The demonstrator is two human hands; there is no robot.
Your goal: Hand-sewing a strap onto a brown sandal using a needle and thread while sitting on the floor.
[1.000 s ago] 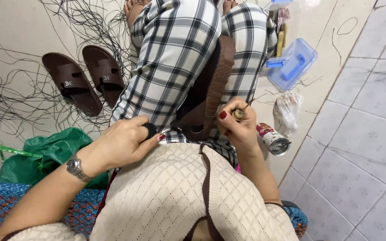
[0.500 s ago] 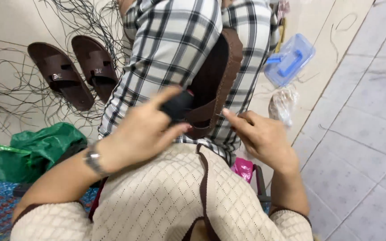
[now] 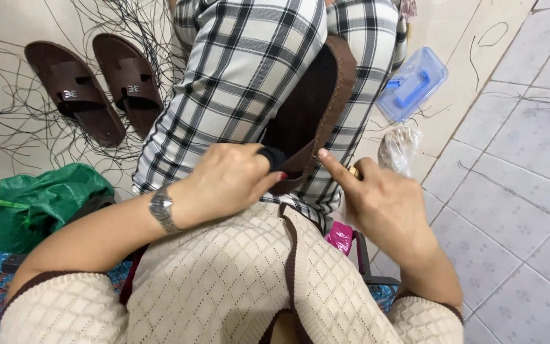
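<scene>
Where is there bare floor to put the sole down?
Bare grey tiles lie right of the right hand, below the blue plastic box. The left is crowded: pair of brown sandals, black threads, green bag. Left hand grips the brown sole.

One cam only, worn on the head, aimed steeply down over chest and lap. Close in: hands fill mid-frame, tiled floor [image 3: 517, 210] beyond and to the right of them.

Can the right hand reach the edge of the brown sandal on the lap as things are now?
Probably yes: the right hand points its forefinger at the brown sandal edge, nothing between them.
</scene>
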